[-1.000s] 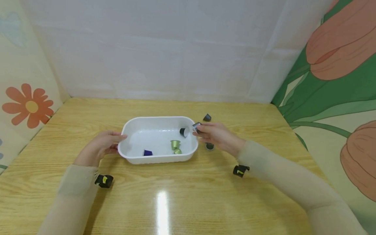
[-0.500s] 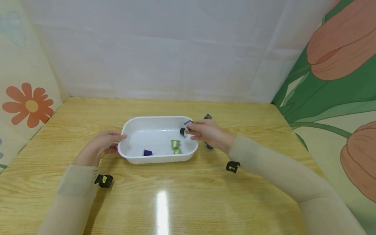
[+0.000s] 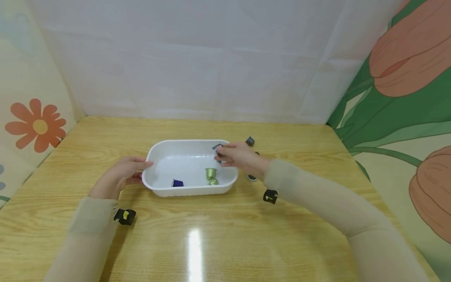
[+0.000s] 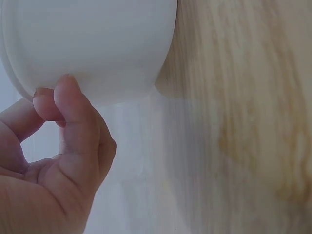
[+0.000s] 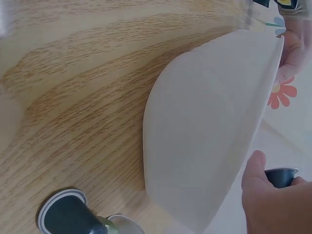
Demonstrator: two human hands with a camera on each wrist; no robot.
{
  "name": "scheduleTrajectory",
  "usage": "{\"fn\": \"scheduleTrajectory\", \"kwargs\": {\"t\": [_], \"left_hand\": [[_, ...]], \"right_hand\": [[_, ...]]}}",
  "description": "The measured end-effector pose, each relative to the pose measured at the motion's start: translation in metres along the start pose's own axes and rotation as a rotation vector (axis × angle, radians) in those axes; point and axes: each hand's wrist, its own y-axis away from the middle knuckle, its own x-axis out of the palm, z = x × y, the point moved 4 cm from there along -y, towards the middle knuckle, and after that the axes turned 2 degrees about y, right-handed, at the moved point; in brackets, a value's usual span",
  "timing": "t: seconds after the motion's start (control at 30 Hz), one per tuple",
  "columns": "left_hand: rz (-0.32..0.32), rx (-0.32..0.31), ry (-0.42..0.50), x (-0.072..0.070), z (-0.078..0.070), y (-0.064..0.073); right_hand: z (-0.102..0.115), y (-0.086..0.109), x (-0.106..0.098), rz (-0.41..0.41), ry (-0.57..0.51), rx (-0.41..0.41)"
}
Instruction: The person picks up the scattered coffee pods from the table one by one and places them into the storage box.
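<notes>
Nearest us, two pale sleeves [image 3: 338,207] reach in over the wood-grain tabletop [image 3: 158,250], a black wrist camera [image 3: 125,216] on each arm. A strip of glare lies on the wood between them.

Farther in, our left hand [image 3: 123,174] pinches the end of a white tray [image 3: 190,191]: thumb over the rim, curled fingers against the outer wall below it. The tray sits on the tabletop. Inside, near its front wall, we note a purple capsule [image 3: 177,183] on its side and, well apart to the right, two green capsules [image 3: 210,173] close together.

Our right hand [image 3: 239,156] pinches a dark capsule [image 3: 217,149] between thumb and fingers, over the tray's right end, inside the rim. Something dark shows just under the fingers; we cannot tell what it is.

Outside, right of the tray, three loose capsules [image 3: 250,141] lie on the tabletop, two of them partly covered by our hand and wrist.

Beyond stand a white backdrop [image 3: 197,58], a flower print at left and large tulips at right.

We judge the step as placing a capsule in the tray. The next move likely calls for lowering it a little and parting the right fingers, the left hand steadying the rim.
</notes>
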Motion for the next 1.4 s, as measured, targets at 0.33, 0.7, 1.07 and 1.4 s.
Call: {"fn": "scheduleTrajectory", "kwargs": {"t": [0.33, 0.7, 1.07, 1.4], "left_hand": [[0.002, -0.002, 0.003, 0.000, -0.002, 0.000], [0.001, 0.000, 0.007, 0.001, -0.002, 0.000], [-0.004, -0.003, 0.000, 0.002, -0.001, 0.000], [0.008, 0.002, 0.004, 0.001, -0.001, -0.001]], "right_hand": [[0.001, -0.004, 0.006, 0.013, -0.013, 0.003], [-0.001, -0.010, 0.007, -0.022, -0.010, 0.019], [-0.007, -0.019, 0.009, -0.042, 0.008, 0.043], [-0.007, -0.025, 0.014, -0.091, 0.056, 0.075]]}}
